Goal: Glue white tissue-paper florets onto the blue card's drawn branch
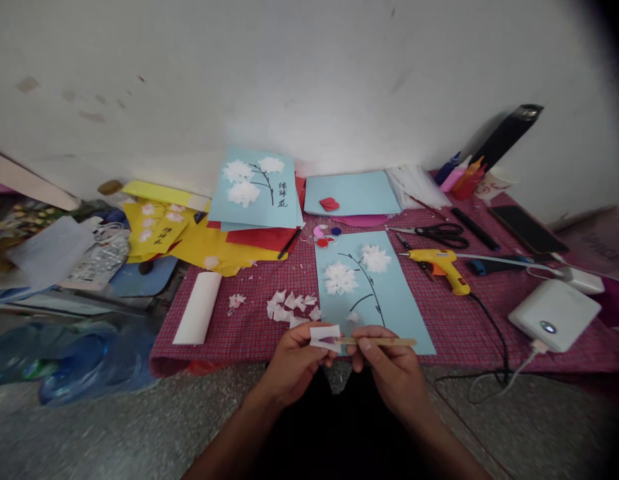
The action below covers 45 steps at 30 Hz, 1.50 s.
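My left hand (292,367) is closed on a small piece of white paper (324,333). A thin wooden stick (402,342) is pinched in my right hand (392,365), and its left end meets the paper. Both hands are over the near edge of a light blue sheet (394,300) with drawn black branches. Two white paper blossoms (340,278) sit on that sheet, and a smaller white tuft (352,317) shows low on a branch. Left of the sheet lies a cluster of white paper pieces (284,305).
A yellow glue gun (439,262), scissors (442,233) and a white power box (554,317) with cables are on the right. A white paper roll (198,308) lies left. At the back are a finished blue flower card (259,190) and glue bottles (459,177).
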Each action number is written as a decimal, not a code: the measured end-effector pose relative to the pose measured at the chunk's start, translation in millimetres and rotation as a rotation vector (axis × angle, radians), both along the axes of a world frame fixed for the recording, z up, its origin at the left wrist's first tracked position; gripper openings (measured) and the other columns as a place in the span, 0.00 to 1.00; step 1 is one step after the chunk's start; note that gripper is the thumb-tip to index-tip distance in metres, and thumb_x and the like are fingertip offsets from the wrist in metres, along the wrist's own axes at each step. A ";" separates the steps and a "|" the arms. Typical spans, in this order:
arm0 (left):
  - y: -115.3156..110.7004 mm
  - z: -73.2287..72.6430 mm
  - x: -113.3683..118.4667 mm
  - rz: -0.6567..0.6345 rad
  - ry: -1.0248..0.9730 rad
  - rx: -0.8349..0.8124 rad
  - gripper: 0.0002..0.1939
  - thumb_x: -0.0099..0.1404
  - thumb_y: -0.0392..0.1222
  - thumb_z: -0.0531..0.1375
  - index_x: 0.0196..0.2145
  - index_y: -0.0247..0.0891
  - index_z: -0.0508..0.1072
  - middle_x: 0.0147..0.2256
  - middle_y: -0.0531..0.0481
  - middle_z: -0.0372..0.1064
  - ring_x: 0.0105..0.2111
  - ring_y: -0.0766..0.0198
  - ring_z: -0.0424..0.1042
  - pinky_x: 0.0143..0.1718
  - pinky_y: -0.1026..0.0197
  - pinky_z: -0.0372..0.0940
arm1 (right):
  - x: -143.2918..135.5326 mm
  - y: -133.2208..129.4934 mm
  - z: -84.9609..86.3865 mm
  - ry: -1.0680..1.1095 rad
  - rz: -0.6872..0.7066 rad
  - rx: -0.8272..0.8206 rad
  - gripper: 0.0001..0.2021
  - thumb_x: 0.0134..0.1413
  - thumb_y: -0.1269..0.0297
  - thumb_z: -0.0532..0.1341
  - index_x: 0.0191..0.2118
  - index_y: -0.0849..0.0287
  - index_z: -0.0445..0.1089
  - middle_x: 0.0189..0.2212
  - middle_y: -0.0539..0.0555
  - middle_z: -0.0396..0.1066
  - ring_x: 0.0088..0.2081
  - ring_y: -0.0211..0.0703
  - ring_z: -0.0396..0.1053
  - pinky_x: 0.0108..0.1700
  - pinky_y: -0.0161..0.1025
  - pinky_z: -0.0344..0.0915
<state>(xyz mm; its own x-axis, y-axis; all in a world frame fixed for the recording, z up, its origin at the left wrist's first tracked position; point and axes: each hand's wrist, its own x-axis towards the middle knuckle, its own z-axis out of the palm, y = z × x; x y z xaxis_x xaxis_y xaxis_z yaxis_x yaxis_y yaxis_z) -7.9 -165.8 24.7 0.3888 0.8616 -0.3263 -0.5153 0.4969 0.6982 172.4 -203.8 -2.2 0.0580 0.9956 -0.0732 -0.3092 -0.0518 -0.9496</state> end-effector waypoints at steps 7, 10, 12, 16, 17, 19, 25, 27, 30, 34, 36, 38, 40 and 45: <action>1.7 0.5 0.7 0.005 0.005 -0.011 0.14 0.53 0.39 0.75 0.38 0.35 0.84 0.30 0.48 0.79 0.27 0.69 0.71 0.31 0.67 0.65 | 1.8 0.2 2.5 -0.053 -0.026 0.001 0.08 0.65 0.60 0.64 0.45 0.56 0.77 0.29 0.51 0.77 0.28 0.37 0.72 0.34 0.36 0.68; 1.6 2.8 0.8 0.007 0.032 -0.030 0.15 0.53 0.40 0.75 0.39 0.35 0.84 0.31 0.46 0.80 0.28 0.67 0.74 0.31 0.66 0.68 | 1.6 1.1 7.5 -0.100 -0.038 0.011 0.09 0.65 0.59 0.64 0.43 0.57 0.77 0.26 0.50 0.76 0.27 0.38 0.73 0.33 0.35 0.68; 1.4 4.6 0.6 0.007 0.056 -0.032 0.15 0.53 0.40 0.75 0.39 0.35 0.85 0.31 0.45 0.80 0.28 0.66 0.75 0.31 0.66 0.69 | 1.0 1.8 10.4 -0.127 -0.053 0.024 0.09 0.64 0.58 0.65 0.42 0.58 0.78 0.24 0.50 0.75 0.27 0.38 0.73 0.32 0.35 0.68; 1.2 6.7 0.4 0.019 0.106 -0.014 0.14 0.54 0.40 0.74 0.39 0.35 0.84 0.31 0.45 0.80 0.28 0.66 0.76 0.31 0.65 0.69 | 0.3 2.4 13.0 -0.164 -0.077 0.030 0.10 0.64 0.57 0.65 0.41 0.58 0.78 0.25 0.51 0.76 0.26 0.38 0.73 0.31 0.34 0.69; 1.2 6.5 0.4 0.021 0.118 -0.006 0.14 0.54 0.40 0.73 0.39 0.35 0.84 0.31 0.45 0.80 0.28 0.65 0.76 0.31 0.65 0.70 | 0.4 2.4 13.1 -0.168 -0.081 0.031 0.10 0.64 0.57 0.65 0.41 0.58 0.78 0.25 0.51 0.76 0.26 0.38 0.73 0.30 0.34 0.69; 1.0 4.8 -0.1 0.019 0.142 0.014 0.13 0.56 0.40 0.72 0.40 0.35 0.84 0.32 0.45 0.80 0.29 0.65 0.76 0.32 0.65 0.70 | 0.9 2.2 12.9 -0.175 -0.089 0.032 0.10 0.64 0.57 0.64 0.41 0.58 0.78 0.25 0.51 0.76 0.26 0.38 0.73 0.31 0.35 0.70; -0.8 -4.1 -6.4 -0.005 0.240 0.112 0.12 0.60 0.40 0.68 0.43 0.37 0.83 0.35 0.47 0.81 0.29 0.66 0.76 0.35 0.63 0.71 | 1.0 2.8 13.6 -0.188 -0.113 0.031 0.10 0.63 0.58 0.65 0.40 0.59 0.78 0.25 0.52 0.76 0.25 0.39 0.74 0.30 0.36 0.71; -0.8 -4.5 -8.6 -0.036 0.318 0.165 0.12 0.62 0.40 0.66 0.44 0.37 0.82 0.34 0.48 0.80 0.30 0.65 0.76 0.36 0.62 0.71 | 0.1 2.9 15.6 -0.201 -0.120 0.053 0.09 0.63 0.58 0.65 0.40 0.58 0.78 0.26 0.52 0.77 0.25 0.39 0.74 0.29 0.36 0.71; 0.0 -2.3 -10.0 -0.078 0.440 0.241 0.13 0.65 0.42 0.64 0.46 0.37 0.81 0.33 0.48 0.80 0.31 0.63 0.77 0.38 0.61 0.71 | -0.9 1.9 18.6 -0.255 -0.125 0.117 0.07 0.63 0.60 0.64 0.39 0.57 0.78 0.25 0.51 0.77 0.24 0.40 0.74 0.29 0.35 0.71; 0.8 1.4 -10.0 -0.117 0.519 0.299 0.15 0.67 0.44 0.62 0.48 0.36 0.80 0.32 0.48 0.78 0.32 0.62 0.75 0.38 0.60 0.70 | -0.4 -1.8 18.2 -0.368 -0.090 0.204 0.06 0.65 0.64 0.62 0.43 0.55 0.77 0.25 0.50 0.76 0.27 0.41 0.75 0.30 0.36 0.71; 0.9 2.8 -10.5 -0.150 0.553 0.340 0.15 0.69 0.42 0.60 0.49 0.36 0.80 0.31 0.49 0.76 0.32 0.63 0.73 0.38 0.61 0.68 | 0.3 -3.7 17.0 -0.425 -0.058 0.245 0.07 0.66 0.66 0.61 0.44 0.55 0.78 0.27 0.51 0.76 0.28 0.42 0.75 0.31 0.37 0.71; 1.1 3.9 -11.9 -0.191 0.594 0.390 0.16 0.70 0.41 0.58 0.50 0.36 0.80 0.30 0.51 0.74 0.31 0.64 0.71 0.37 0.62 0.66 | 0.8 -4.9 17.1 -0.477 -0.037 0.295 0.08 0.66 0.68 0.61 0.44 0.53 0.78 0.30 0.52 0.77 0.30 0.42 0.75 0.32 0.37 0.71; 1.3 4.8 -14.0 -0.236 0.642 0.432 0.17 0.71 0.42 0.56 0.52 0.36 0.79 0.32 0.50 0.74 0.32 0.63 0.71 0.37 0.62 0.65 | 1.4 -4.9 18.7 -0.519 -0.023 0.354 0.10 0.65 0.70 0.60 0.45 0.52 0.79 0.33 0.53 0.78 0.32 0.43 0.76 0.34 0.38 0.72; -0.2 9.0 -16.0 -0.335 0.745 0.533 0.19 0.73 0.42 0.56 0.57 0.38 0.75 0.46 0.44 0.75 0.45 0.57 0.72 0.48 0.58 0.65 | 4.2 -2.6 21.0 -0.630 -0.023 0.459 0.12 0.61 0.73 0.63 0.45 0.51 0.79 0.34 0.52 0.80 0.32 0.43 0.78 0.35 0.39 0.73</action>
<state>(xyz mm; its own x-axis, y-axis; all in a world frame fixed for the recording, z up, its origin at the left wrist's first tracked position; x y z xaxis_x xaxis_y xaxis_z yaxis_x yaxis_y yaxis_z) -23.9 -166.0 33.7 0.4925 0.8501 -0.1867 0.2596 0.0613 0.9638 176.6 -206.4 18.7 -0.0274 0.9163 0.3995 0.2993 0.3888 -0.8714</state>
